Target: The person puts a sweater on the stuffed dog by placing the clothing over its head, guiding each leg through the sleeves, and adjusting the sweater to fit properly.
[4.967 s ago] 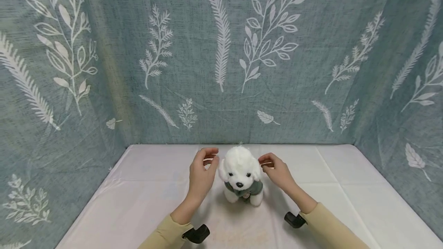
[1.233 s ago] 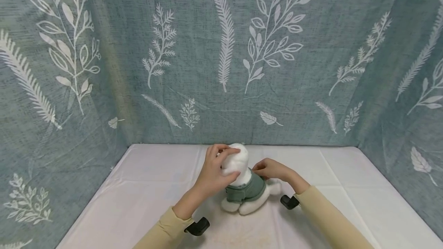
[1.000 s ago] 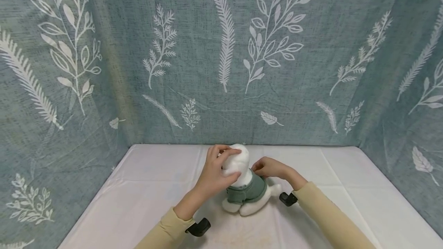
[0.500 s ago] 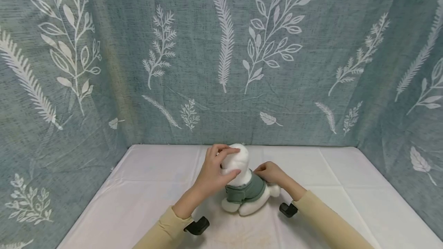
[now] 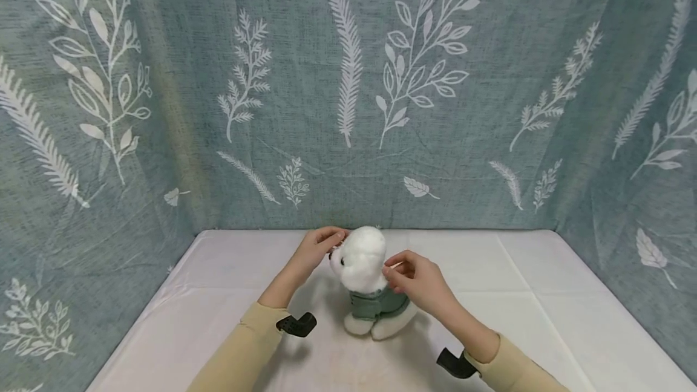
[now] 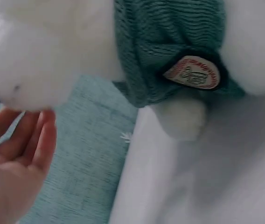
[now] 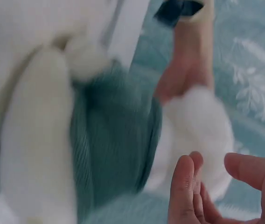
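Observation:
A white plush dog [image 5: 366, 256] in a green knitted vest [image 5: 381, 303] sits on the table with its head toward the left. Close by its muzzle is my left hand [image 5: 314, 250]; the left wrist view shows relaxed fingertips against or just under the muzzle [image 6: 30, 70]. My right hand [image 5: 419, 280] is behind the dog's neck and back, thumb and fingers apart. In the right wrist view the fingers [image 7: 184, 186] are straight beside the white head [image 7: 200, 126], and contact cannot be made out. A round patch [image 6: 195, 72] shows on the vest's front.
A white cloth [image 5: 523, 319] covers the table. Teal curtains [image 5: 305, 107] with pale leaf prints stand behind and at both sides. Black wrist devices [image 5: 296, 324] sit under both forearms.
Five seconds ago the dog faced forward; it has since turned left. Within the last half second my left hand released its head and moved to the muzzle; my right hand left the vest's back.

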